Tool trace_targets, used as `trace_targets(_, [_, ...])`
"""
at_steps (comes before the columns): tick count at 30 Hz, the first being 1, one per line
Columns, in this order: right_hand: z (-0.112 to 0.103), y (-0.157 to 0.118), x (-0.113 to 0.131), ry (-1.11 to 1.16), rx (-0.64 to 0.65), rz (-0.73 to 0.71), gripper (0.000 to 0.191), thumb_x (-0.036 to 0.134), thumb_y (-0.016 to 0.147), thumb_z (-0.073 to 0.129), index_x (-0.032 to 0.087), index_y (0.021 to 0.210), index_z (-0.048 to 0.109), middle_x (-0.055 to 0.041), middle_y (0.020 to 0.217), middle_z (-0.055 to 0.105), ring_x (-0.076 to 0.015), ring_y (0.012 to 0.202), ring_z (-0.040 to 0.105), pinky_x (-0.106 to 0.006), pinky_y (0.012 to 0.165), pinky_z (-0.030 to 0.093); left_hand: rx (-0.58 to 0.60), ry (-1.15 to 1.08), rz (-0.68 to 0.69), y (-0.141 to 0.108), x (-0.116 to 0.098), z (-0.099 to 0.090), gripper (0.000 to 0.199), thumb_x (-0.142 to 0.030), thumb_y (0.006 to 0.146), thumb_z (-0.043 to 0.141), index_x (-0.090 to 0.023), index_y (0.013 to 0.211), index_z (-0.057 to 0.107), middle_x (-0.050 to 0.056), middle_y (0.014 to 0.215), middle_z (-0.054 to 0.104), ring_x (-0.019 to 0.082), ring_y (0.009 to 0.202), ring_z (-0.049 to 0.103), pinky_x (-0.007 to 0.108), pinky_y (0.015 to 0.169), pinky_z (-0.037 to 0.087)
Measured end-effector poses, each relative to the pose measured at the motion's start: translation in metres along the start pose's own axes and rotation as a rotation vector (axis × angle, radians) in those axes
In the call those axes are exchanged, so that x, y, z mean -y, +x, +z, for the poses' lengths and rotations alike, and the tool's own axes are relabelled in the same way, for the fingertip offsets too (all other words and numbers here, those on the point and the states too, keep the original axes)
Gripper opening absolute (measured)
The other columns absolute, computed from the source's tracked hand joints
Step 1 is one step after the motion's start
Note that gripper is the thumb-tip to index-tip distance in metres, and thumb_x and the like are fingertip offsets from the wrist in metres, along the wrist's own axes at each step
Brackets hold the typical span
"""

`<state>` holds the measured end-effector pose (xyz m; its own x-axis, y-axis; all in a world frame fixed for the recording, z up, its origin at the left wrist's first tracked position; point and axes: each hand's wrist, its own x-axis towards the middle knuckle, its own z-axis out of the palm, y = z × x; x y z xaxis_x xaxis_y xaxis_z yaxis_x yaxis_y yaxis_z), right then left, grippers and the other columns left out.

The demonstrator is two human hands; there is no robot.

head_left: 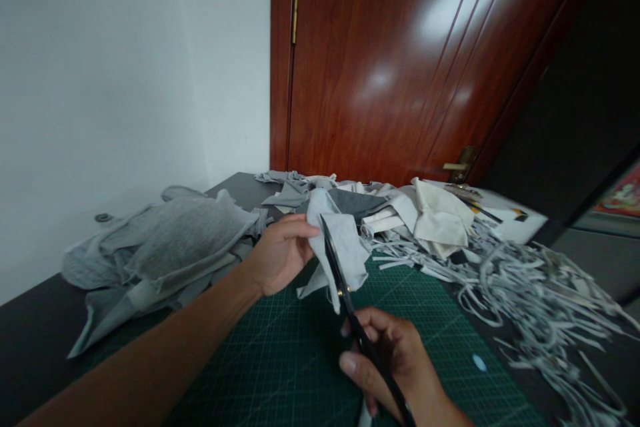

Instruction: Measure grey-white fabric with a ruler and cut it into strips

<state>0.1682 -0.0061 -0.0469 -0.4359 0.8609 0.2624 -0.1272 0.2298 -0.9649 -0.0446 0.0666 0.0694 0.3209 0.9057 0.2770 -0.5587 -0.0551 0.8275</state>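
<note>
Scissors (337,269), one pair, right hand (400,350), fingers gripping them, left hand (281,257), fingers pinching one grey cloth (353,244)

The left hand (285,250) is bare, and so is the long, smooth left arm (175,340), which gets thin near the wrist (254,278). The right hand (395,355) is bare too, with a short, round nail (350,365) on its thumb (367,379). Just a bit of the right arm (444,410) shows.

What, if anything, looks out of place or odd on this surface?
The small pale oval alone on the green cutting mat, toward the right, looks out of place among fabric; I can't tell what it is. The fabric strips beside it sprawl loosely. The scissors show no obvious damage.
</note>
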Motion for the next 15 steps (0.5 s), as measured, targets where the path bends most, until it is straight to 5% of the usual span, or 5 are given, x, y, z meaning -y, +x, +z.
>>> trace_targets(6, [-0.0003, -0.0001, -0.0009, 0.012, 0.016, 0.014, 0.044, 0.056, 0.084, 0.092, 0.019, 0.096, 0.071, 0.0088, 0.057, 0.054, -0.0039, 0.037, 0.037, -0.014, 0.034, 0.031, -0.053, 0.032, 0.037, -0.0024, -0.0010, -0.0009, 0.023, -0.013, 0.068, 0.077, -0.016, 0.051, 0.062, 0.000, 0.052, 0.054, 0.012, 0.054, 0.053, 0.026, 0.063, 0.051])
trace_targets(15, [-0.0005, -0.0011, 0.0008, 0.079, 0.040, 0.015, 0.049, 0.056, 0.082, 0.093, 0.018, 0.103, 0.071, 0.0085, 0.062, 0.055, -0.0037, 0.039, 0.037, -0.014, 0.037, 0.036, -0.050, 0.113, 0.006, -0.0044, 0.0043, -0.0089, 0.033, -0.015, 0.064, 0.079, -0.019, 0.044, 0.052, -0.001, 0.051, 0.051, 0.013, 0.058, 0.051, 0.028, 0.065, 0.048])
